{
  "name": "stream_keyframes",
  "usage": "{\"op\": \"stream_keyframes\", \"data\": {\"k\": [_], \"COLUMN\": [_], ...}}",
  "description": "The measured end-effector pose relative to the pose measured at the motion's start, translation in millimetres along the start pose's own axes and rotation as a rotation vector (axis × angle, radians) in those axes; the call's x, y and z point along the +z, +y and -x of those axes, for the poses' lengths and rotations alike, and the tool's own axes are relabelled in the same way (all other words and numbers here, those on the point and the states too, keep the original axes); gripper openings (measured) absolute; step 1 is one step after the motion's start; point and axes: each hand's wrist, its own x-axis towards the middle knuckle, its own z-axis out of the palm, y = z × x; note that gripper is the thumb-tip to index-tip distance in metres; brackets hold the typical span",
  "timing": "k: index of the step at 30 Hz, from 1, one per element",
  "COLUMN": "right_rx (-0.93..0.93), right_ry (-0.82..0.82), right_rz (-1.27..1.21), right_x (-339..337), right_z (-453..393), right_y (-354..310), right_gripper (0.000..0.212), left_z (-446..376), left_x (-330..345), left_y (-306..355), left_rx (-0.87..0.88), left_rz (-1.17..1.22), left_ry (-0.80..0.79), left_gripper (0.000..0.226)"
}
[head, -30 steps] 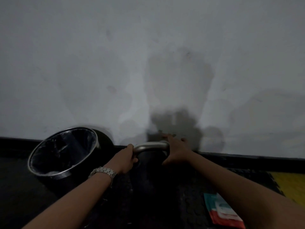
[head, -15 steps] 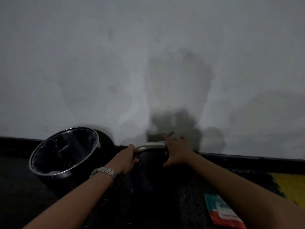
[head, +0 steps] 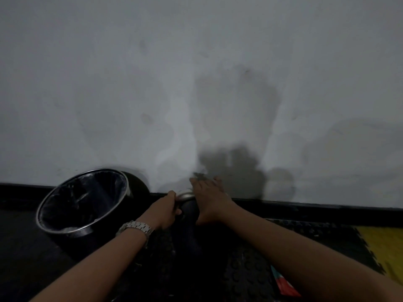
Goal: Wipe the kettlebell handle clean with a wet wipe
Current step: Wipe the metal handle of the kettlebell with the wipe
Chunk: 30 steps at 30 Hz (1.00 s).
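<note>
A black kettlebell (head: 190, 211) stands on the dark floor mat by the wall, its silver handle (head: 185, 195) showing only between my hands. My left hand (head: 164, 211), with a metal watch on the wrist, grips the left end of the handle. My right hand (head: 210, 199) lies over the top of the handle, fingers reaching past it toward the wall and thumb below. A small grey scrap, seemingly the wet wipe (head: 198, 175), pokes out at those fingertips; the rest is hidden under the hand.
A round black bin (head: 125, 185) with a metal rim and plastic liner stands to the left, close to the kettlebell. A red and teal wipes pack (head: 284, 285) lies on the studded mat beneath my right forearm. A yellow mat tile (head: 385, 247) is at the far right. The white wall is just behind.
My right hand has slid left along the handle from its right end and now covers most of it. My left hand has kept its grip on the left end.
</note>
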Motion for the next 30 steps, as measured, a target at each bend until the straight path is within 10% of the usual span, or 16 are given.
{"op": "stream_keyframes", "data": {"k": [16,30], "right_rx": [0.393,0.035], "right_ry": [0.019,0.088], "right_rz": [-0.568,0.041], "right_x": [24.1,10.1], "right_z": [23.1,13.9], "right_y": [60.9,3.4], "right_gripper": [0.116,0.115], "left_z": [-1.6,0.8], "left_x": [-1.5,-2.6], "left_y": [0.8,1.8], "left_rx": [-0.006,-0.019], "left_rz": [0.025,-0.003], "left_ry": [0.013,-0.013], "left_gripper": [0.028,0.031]}}
